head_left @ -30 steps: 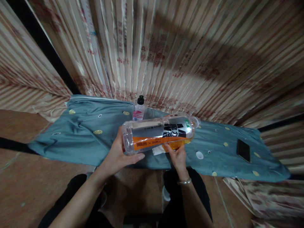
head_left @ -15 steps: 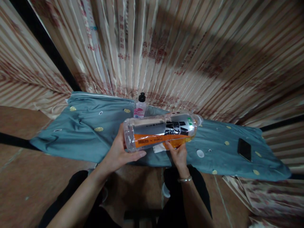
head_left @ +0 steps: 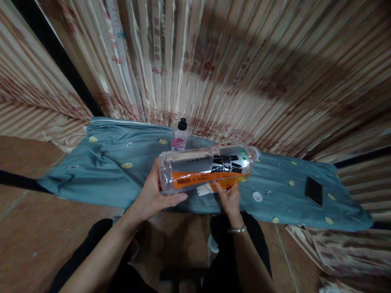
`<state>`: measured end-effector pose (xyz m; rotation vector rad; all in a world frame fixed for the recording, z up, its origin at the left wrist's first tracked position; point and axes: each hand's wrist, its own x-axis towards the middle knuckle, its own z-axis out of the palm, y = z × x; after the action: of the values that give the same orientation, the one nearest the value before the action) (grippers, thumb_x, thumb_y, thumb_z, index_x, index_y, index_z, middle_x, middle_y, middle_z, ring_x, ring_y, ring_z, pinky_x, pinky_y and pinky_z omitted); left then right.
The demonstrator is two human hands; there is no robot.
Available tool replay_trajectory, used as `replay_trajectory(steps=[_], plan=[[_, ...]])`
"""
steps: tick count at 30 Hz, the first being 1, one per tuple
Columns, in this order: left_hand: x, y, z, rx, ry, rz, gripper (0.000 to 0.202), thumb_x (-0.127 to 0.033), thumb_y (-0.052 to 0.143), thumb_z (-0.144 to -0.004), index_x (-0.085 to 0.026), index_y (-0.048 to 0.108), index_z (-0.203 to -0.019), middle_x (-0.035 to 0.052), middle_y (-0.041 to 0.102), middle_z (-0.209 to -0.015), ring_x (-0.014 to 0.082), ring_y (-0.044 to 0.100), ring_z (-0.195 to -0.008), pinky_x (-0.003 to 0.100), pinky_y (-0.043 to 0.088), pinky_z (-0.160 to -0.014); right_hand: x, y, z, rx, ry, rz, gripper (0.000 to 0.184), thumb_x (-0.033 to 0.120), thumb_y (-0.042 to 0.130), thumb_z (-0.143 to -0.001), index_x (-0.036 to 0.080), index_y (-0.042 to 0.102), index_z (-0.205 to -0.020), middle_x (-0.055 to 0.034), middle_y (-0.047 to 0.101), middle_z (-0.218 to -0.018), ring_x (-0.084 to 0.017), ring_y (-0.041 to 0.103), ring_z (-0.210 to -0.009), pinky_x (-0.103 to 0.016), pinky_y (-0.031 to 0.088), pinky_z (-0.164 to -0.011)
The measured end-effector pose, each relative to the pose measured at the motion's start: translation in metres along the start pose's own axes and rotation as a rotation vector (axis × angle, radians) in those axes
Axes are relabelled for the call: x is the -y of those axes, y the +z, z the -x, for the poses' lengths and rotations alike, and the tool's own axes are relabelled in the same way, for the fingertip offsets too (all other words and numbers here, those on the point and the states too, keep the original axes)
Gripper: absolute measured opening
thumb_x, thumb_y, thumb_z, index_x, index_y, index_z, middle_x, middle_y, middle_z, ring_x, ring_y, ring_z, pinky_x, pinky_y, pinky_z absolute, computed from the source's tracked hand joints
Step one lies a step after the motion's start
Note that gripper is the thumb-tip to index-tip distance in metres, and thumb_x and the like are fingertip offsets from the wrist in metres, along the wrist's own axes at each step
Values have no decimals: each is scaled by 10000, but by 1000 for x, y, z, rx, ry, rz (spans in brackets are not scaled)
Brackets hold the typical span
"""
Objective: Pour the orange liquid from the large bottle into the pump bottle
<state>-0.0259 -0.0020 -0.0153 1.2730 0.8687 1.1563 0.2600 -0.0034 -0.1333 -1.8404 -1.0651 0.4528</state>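
Observation:
A large clear plastic bottle [head_left: 195, 165] with a silver and orange label is held lengthwise above the cloth, its neck to the right and slightly raised. My left hand [head_left: 155, 193] is closed around the base end, thumb along the lower side. My right hand [head_left: 228, 198] is closed at the underside near the shoulder, thumb in front. An amber, see-through patch [head_left: 225, 184] shows by that thumb; whether it is liquid in the bottle or a separate thing I cannot tell. White tissue-like material [head_left: 205, 190] shows beneath the bottle, left of my right hand.
Behind the large bottle stands a small clear bottle [head_left: 180, 138] with a black cap and pink label. A dark phone [head_left: 314, 191] lies on the right of the blue-green cloth [head_left: 106, 162]. A white disc [head_left: 257, 196] shows nearer. Pleated curtains [head_left: 189, 73] hang behind.

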Motion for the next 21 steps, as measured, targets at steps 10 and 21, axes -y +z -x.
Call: replay_trajectory(steps=[10,21], plan=[[2,1,0,-40,2,33,903,-396,1054,-644,-261,645,-1438,120,728,-1443,460,629,-1484,686,458,-1305,-7,1,-1,0,0,22,808,752,797,-685,162,657,-1218,-256,827,-1163,-447,798,-1131,-600,631,-992],[-2,3,0,-55,-20,24,915,-407,1049,-627,-226,631,-1421,150,701,-1472,478,626,-1486,668,465,-1311,-4,0,-1,-11,14,8,793,799,796,-672,195,653,-1166,-231,836,-1129,-437,807,-1108,-554,636,-966]])
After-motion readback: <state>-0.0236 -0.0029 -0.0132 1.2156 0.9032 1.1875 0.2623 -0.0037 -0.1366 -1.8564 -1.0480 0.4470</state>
